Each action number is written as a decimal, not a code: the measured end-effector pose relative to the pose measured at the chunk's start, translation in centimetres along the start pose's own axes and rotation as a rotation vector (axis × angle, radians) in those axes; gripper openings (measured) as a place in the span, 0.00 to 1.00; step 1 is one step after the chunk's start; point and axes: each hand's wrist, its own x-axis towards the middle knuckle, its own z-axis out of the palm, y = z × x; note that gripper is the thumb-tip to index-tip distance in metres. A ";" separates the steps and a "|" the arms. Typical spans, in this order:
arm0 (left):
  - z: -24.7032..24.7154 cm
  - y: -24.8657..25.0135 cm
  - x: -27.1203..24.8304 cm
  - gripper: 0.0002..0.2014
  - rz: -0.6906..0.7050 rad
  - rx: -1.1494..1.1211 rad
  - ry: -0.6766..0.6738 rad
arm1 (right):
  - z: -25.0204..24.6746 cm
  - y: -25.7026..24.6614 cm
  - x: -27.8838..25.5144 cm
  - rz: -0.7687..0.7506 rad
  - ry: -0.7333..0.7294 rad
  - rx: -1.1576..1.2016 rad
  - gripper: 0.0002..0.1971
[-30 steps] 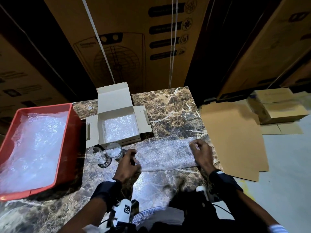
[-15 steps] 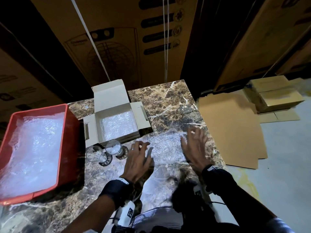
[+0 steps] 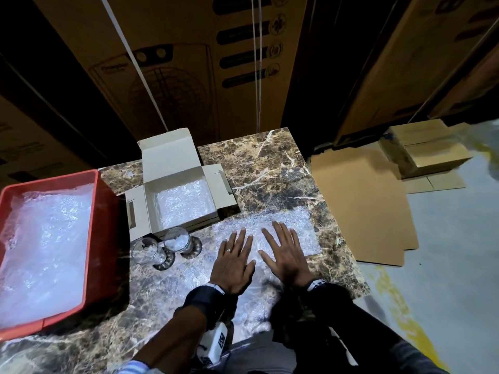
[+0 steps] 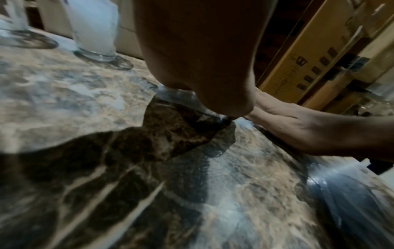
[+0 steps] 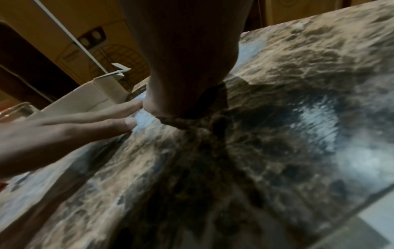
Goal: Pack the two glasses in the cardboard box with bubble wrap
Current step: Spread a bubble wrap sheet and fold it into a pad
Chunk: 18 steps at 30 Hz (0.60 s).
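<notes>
A clear bubble wrap sheet (image 3: 302,230) lies flat on the marble table (image 3: 270,168). My left hand (image 3: 234,256) and right hand (image 3: 283,252) press on it side by side, palms down, fingers straight and spread. Two glasses stuffed with wrap stand left of my hands: one (image 3: 145,251) nearer the crate, the other (image 3: 176,240) close to the box. The small open cardboard box (image 3: 172,157), lined with bubble wrap, sits just behind them. In the left wrist view a glass (image 4: 93,28) stands beyond my palm, and my right hand (image 4: 298,128) lies flat beside it.
A red crate (image 3: 104,225) full of bubble wrap takes up the table's left side. Flattened cardboard (image 3: 359,209) and stacked boxes (image 3: 424,147) lie on the floor to the right. Large cartons (image 3: 189,58) stand behind the table.
Both hands let go of the sheet's ends, opened, and came together onto its middle, where they now press flat. The sheet lies spread out on the table.
</notes>
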 end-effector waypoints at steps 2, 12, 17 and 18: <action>0.0 -0.5 -0.2 0.38 -0.045 0.004 0.005 | -0.3 1.0 -0.1 0.041 -0.043 -0.048 0.37; -1.2 -2.8 -2.0 0.52 -0.210 0.027 0.013 | -2.9 5.4 0.0 0.210 -0.108 -0.103 0.44; -1.8 -2.7 -2.2 0.55 -0.186 -0.032 0.016 | -4.2 5.0 0.3 0.208 -0.122 -0.015 0.45; -2.0 -2.6 -2.3 0.56 -0.169 -0.048 0.027 | -4.7 4.7 0.3 0.184 -0.118 0.013 0.44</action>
